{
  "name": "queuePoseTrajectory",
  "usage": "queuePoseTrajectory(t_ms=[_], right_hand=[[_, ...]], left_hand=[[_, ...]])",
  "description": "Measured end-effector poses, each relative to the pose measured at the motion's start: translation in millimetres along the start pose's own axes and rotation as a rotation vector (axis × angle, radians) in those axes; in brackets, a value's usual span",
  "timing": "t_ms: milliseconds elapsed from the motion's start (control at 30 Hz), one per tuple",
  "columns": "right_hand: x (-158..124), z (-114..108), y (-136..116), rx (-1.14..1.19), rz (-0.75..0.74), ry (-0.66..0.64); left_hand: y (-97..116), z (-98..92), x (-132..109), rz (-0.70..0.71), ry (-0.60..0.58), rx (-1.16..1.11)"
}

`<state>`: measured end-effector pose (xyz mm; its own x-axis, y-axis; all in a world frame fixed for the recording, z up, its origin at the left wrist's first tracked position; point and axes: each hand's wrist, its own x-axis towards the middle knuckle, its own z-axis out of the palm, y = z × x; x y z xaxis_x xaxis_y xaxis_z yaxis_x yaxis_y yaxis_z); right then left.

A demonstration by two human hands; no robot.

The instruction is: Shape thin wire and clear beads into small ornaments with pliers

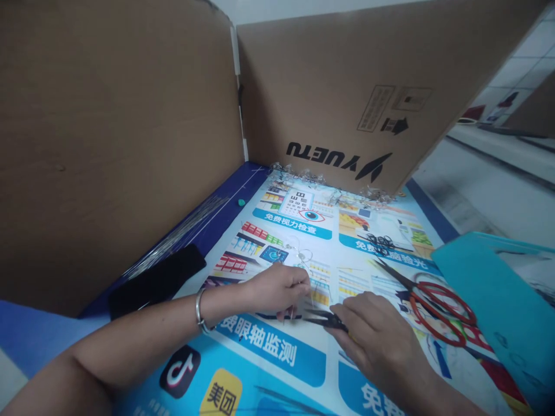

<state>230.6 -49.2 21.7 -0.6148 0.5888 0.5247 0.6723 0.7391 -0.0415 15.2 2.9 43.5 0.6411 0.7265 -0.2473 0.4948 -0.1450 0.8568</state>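
Over the printed sheet, my left hand (277, 287) is closed with its fingers pinched on a thin wire piece. Silvery loops of the wire piece (300, 252) show just beyond the knuckles. My right hand (381, 332) wraps round a pair of long-nosed pliers (319, 317), most of whose handles are hidden in the palm. The dark jaws point left, close to the left fingertips. Whether they touch the wire, I cannot tell.
Red-handled scissors (437, 306) lie at the right, near a turquoise box (489, 289) and a small black wire heap (381, 242). Straight wires (186, 222) and a black flat object (158, 278) lie left. Bent wire pieces (310, 175) line the back, below cardboard walls (325, 86).
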Motion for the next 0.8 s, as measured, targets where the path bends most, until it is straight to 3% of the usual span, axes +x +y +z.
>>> queuePoseTrajectory(t_ms=[100, 233, 800], right_hand=[[-0.1, -1.8, -8.9, -0.239, -0.15, 0.017], [-2.7, -5.5, -13.2, -0.332, -0.23, -0.025], [-7.8, -0.6, -9.7, -0.351, -0.259, -0.054]], left_hand=[[-0.6, 1.7, 0.5, 0.0, 0.037, 0.013], [-2.3, 3.8, 1.5, -0.019, 0.032, -0.004], [-3.5, 7.0, 2.6, -0.046, -0.006, 0.003]])
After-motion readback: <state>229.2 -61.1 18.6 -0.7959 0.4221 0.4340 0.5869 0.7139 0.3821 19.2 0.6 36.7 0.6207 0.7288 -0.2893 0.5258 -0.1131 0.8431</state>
